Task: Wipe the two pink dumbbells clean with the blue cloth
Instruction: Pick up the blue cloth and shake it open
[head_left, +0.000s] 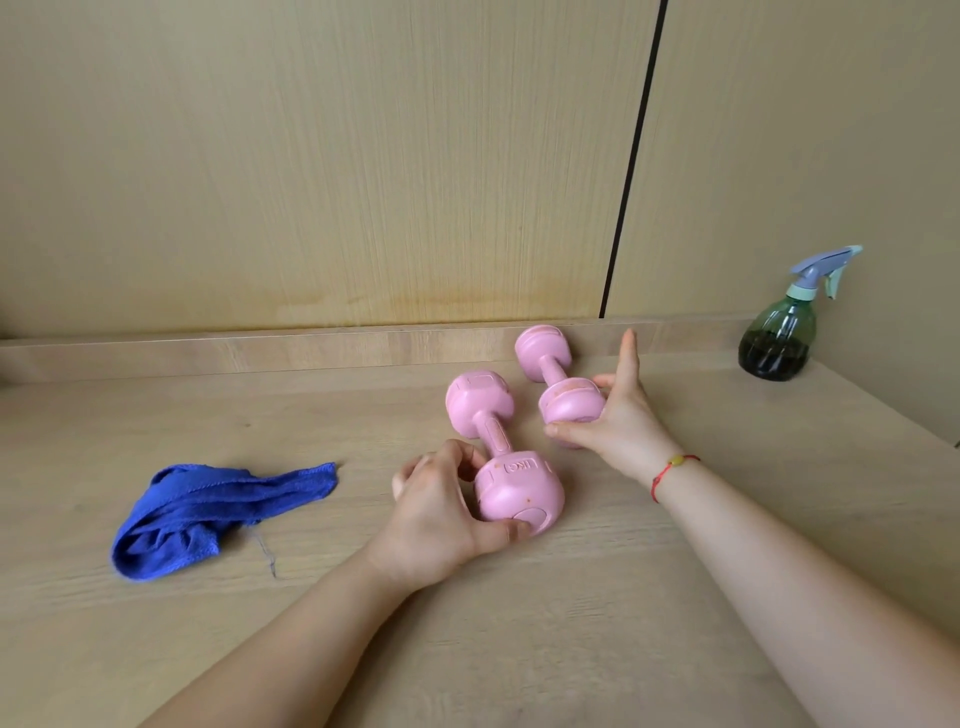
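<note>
Two pink dumbbells lie side by side on the wooden table (519, 649). The nearer dumbbell (498, 441) has its close head wrapped by my left hand (441, 514), thumb under the end cap and fingers over the top. The farther dumbbell (556, 379) lies close to the back ledge; my right hand (618, 415) grips its near head from the right, with the index finger pointing up. Both dumbbells rest on the table and show small orange-brown specks. The blue cloth (208, 509) lies crumpled to the left, apart from both hands.
A green spray bottle (779, 332) with a blue-grey trigger stands at the back right, near the table's right edge. A low wooden ledge (260, 353) and panelled wall close off the back. A loose thread lies beside the cloth.
</note>
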